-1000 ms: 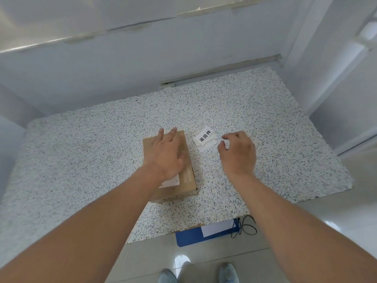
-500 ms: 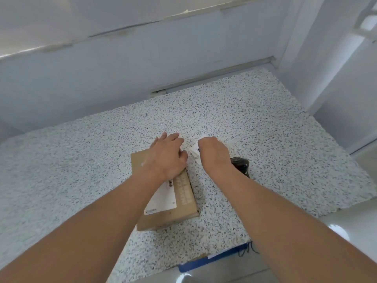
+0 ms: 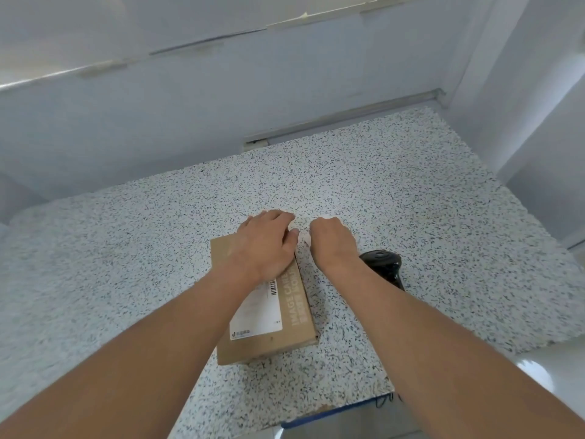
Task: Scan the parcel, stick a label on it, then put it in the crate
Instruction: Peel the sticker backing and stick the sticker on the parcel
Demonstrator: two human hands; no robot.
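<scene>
Parcel (image 3: 269, 315): brown cardboard box, flat on the speckled desk (image 3: 126, 264), near its front edge, white shipping label (image 3: 259, 312) face up. Left hand (image 3: 269, 245) lies palm-down on the box's far end, fingers spread flat. Right hand (image 3: 332, 242) just beside it, curled on the desk; a white scrap (image 3: 305, 239) shows at its fingertips, grip unclear. Black scanner (image 3: 384, 264) right of the wrist. Blue crate (image 3: 332, 413) edge below the desk.

The parcel (image 3: 291, 315) is matt brown cardboard with a smooth white paper label (image 3: 259, 315). The worktop (image 3: 395, 198) looks like speckled stone, matt. The scanner (image 3: 384, 264) is glossy black plastic.
</scene>
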